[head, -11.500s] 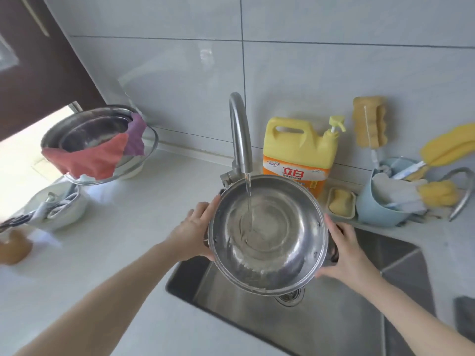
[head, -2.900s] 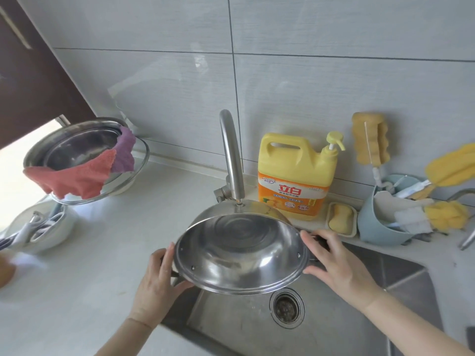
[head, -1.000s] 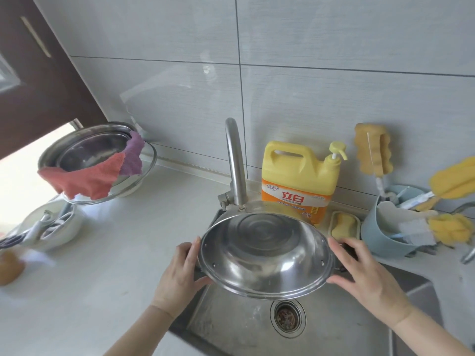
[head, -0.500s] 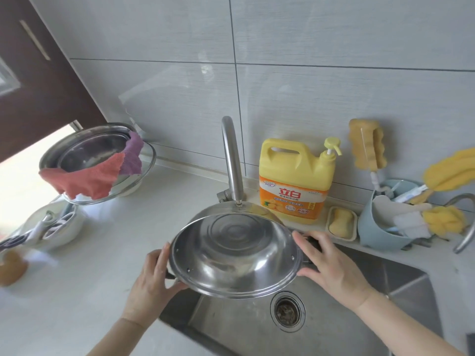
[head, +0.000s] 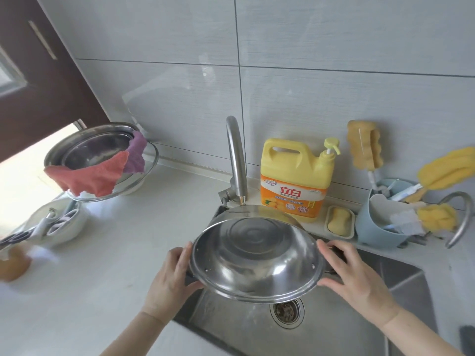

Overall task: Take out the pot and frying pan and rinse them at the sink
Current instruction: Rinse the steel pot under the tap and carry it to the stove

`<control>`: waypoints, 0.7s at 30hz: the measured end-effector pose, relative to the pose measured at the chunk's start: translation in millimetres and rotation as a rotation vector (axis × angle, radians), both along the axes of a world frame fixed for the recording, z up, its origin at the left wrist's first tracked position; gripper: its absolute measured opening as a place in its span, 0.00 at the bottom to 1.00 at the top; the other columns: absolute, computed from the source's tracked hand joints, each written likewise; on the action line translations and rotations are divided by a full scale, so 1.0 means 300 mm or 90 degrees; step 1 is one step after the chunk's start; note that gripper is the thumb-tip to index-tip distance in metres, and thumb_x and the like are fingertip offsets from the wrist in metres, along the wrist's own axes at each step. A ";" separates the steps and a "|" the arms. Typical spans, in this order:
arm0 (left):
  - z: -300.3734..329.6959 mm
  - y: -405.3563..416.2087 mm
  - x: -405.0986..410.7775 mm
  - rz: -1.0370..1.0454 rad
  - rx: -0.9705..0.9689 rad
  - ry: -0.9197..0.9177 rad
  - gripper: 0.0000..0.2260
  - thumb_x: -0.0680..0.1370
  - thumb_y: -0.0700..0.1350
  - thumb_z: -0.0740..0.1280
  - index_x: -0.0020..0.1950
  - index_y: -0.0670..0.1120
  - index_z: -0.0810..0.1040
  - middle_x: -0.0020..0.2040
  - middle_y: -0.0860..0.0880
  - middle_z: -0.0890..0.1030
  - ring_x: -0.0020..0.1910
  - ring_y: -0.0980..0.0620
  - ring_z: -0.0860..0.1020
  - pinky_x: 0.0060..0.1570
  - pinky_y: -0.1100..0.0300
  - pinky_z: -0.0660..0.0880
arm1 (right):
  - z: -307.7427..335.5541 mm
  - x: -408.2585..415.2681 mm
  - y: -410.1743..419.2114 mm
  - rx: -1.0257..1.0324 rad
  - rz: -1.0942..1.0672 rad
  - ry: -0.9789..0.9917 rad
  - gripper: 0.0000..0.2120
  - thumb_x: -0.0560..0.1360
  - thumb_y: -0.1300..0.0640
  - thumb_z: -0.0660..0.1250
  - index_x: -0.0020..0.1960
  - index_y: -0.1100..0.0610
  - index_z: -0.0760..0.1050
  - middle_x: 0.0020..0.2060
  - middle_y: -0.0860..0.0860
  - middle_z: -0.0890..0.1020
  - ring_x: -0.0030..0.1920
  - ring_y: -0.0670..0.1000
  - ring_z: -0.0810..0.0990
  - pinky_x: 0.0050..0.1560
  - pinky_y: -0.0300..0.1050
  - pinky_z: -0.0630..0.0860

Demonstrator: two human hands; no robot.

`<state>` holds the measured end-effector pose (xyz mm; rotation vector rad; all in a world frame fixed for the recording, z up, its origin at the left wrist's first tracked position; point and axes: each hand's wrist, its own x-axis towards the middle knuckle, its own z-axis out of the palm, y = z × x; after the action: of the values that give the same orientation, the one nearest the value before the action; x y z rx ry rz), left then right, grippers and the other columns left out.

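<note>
Pot (head: 257,255) sits in both your hands above the sink (head: 359,327), tilted so its open mouth faces you and slightly down, base toward the wall. Round, so no real long axis; side handles run left-right. Your left hand (head: 171,281) wraps the left handle, fingers curled on the rim; right hand (head: 356,276) clamps the right handle, which is mostly hidden under the fingers. Drain (head: 286,310) shows just below the pot's lower rim. Faucet (head: 236,160) spout is right above the pot's far edge, very little gap. Open counter (head: 102,265) to the left. Behind: yellow detergent jug (head: 295,181), soap dish (head: 339,222), blue caddy (head: 380,224) with brushes. Far left: steel basin (head: 97,147) draped with cloths. Right edge cuts off a dark object you can't identify.
</note>
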<state>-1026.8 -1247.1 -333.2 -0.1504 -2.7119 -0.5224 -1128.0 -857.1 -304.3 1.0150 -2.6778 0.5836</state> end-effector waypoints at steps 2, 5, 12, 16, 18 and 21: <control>0.001 0.062 -0.041 -0.014 -0.014 0.016 0.44 0.70 0.62 0.67 0.80 0.49 0.49 0.54 0.45 0.69 0.39 0.46 0.78 0.31 0.56 0.78 | 0.016 0.027 0.078 -0.012 -0.041 -0.014 0.61 0.58 0.52 0.84 0.79 0.43 0.48 0.56 0.54 0.71 0.49 0.48 0.75 0.33 0.43 0.80; 0.007 0.161 -0.095 -0.052 -0.008 0.048 0.41 0.73 0.60 0.67 0.79 0.49 0.50 0.55 0.45 0.70 0.45 0.46 0.76 0.34 0.56 0.78 | 0.049 0.056 0.186 -0.038 -0.089 0.066 0.34 0.75 0.37 0.62 0.76 0.50 0.59 0.57 0.57 0.71 0.51 0.51 0.74 0.35 0.46 0.81; -0.001 0.233 -0.124 -0.079 0.014 0.045 0.46 0.72 0.58 0.72 0.80 0.52 0.45 0.56 0.46 0.70 0.42 0.50 0.77 0.33 0.57 0.79 | 0.068 0.048 0.269 -0.050 -0.133 0.041 0.33 0.77 0.31 0.53 0.74 0.51 0.61 0.57 0.58 0.71 0.49 0.54 0.75 0.55 0.42 0.75; -0.003 0.174 -0.103 -0.036 0.001 0.043 0.40 0.73 0.60 0.67 0.78 0.48 0.53 0.54 0.45 0.70 0.41 0.47 0.77 0.31 0.58 0.78 | 0.085 0.034 0.188 -0.010 -0.093 0.020 0.42 0.72 0.37 0.68 0.79 0.43 0.50 0.57 0.56 0.71 0.44 0.53 0.80 0.29 0.48 0.81; -0.006 0.120 -0.084 -0.008 -0.021 0.020 0.40 0.71 0.61 0.66 0.77 0.47 0.55 0.54 0.47 0.70 0.41 0.47 0.79 0.32 0.58 0.77 | 0.075 0.016 0.129 0.014 -0.087 -0.048 0.62 0.57 0.50 0.84 0.79 0.42 0.47 0.57 0.55 0.71 0.41 0.53 0.82 0.27 0.44 0.78; -0.027 0.023 -0.044 0.020 -0.022 0.000 0.42 0.71 0.64 0.64 0.79 0.49 0.52 0.54 0.46 0.70 0.39 0.47 0.79 0.30 0.56 0.79 | 0.041 -0.027 0.045 0.006 -0.015 -0.007 0.67 0.52 0.54 0.86 0.79 0.43 0.46 0.57 0.55 0.70 0.49 0.50 0.77 0.34 0.45 0.80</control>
<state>-1039.9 -1240.3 -341.3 -0.1164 -2.7192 -0.4654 -1136.2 -843.7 -292.0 0.9838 -2.7012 0.5737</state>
